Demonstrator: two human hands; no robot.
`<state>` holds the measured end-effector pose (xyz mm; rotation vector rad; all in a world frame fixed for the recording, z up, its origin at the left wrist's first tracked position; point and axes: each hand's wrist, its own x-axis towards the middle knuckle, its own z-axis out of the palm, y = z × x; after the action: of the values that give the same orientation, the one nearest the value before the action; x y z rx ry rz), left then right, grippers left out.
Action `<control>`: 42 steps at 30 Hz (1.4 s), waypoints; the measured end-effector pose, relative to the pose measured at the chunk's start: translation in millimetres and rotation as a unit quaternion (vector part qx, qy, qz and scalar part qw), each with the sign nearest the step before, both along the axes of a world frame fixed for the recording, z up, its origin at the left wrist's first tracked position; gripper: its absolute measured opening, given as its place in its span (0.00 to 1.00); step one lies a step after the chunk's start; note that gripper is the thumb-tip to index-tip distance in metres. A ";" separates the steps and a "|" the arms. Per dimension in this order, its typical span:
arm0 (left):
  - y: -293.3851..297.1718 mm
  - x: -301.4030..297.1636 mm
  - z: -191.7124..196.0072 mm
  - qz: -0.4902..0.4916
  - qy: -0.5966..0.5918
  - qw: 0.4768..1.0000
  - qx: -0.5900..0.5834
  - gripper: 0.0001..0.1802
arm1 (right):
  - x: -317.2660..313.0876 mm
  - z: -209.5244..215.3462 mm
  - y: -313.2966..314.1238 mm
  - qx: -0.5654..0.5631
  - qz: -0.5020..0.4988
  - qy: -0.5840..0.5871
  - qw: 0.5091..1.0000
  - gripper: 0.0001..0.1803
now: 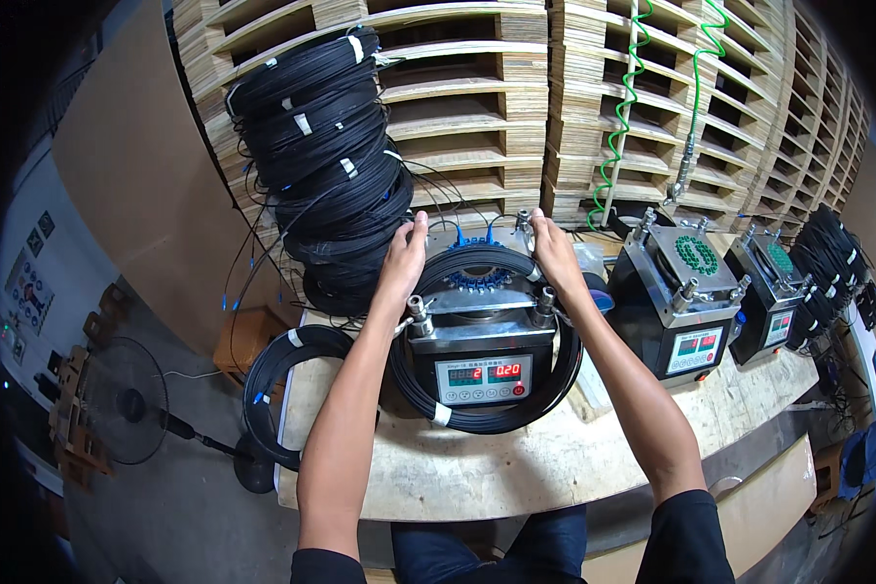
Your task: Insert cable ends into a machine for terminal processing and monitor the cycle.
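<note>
Pale wooden pallets [526,97] rose in tall piles at 12 o'clock, behind a worn, light wooden table [438,487]. On it sat a boxy black machine with a silver metal top [482,343] and a lit white panel [484,378] on its front. A thick, round ring of black cable [501,420] went around it, with its top part crossing the metal top and its bottom part just below the panel. The left hand [404,261] was at the machine's 10 o'clock, and the right hand [555,257] was at 2 o'clock. Both thumbs pointed up, but most fingers were hidden, so I could not tell if either hand gripped the ring. Small blue plugs [460,237] stood at 12 o'clock, between the hands. I think good work here needed both hands level and gentle, with the ring's strands kept together and no bump to the plugs.
</note>
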<state>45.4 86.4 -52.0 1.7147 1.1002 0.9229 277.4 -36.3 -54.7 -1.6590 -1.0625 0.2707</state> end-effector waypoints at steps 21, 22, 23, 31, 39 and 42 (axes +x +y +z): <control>-0.6 1.1 0.1 0.003 0.012 1.000 -0.015 0.55 | -3.5 8.3 -7.6 -0.026 -0.025 -0.004 0.999 0.37; 0.3 0.7 0.0 0.003 0.012 1.000 -0.014 0.55 | -4.1 10.5 -9.3 -0.025 -0.025 -0.004 0.999 0.37; 1.8 -0.7 0.3 -0.013 0.016 1.000 -0.013 0.55 | -5.5 12.5 -10.4 -0.040 -0.035 -0.009 0.999 0.37; -12.4 0.4 8.3 0.002 0.021 1.000 -0.017 0.56 | 2.3 -0.4 -1.5 -0.013 0.005 0.007 1.000 0.38; -7.7 -1.5 7.0 0.014 0.017 0.999 -0.025 0.56 | 1.9 -7.7 3.5 0.081 0.031 0.009 0.996 0.36; -13.4 2.8 10.0 0.006 0.019 1.000 -0.023 0.56 | 4.3 -5.2 -0.3 0.048 0.001 0.011 0.999 0.36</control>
<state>48.3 73.0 -42.0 1.6963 1.1502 0.8695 281.6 -36.6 -59.9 -1.5657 -1.0461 0.2355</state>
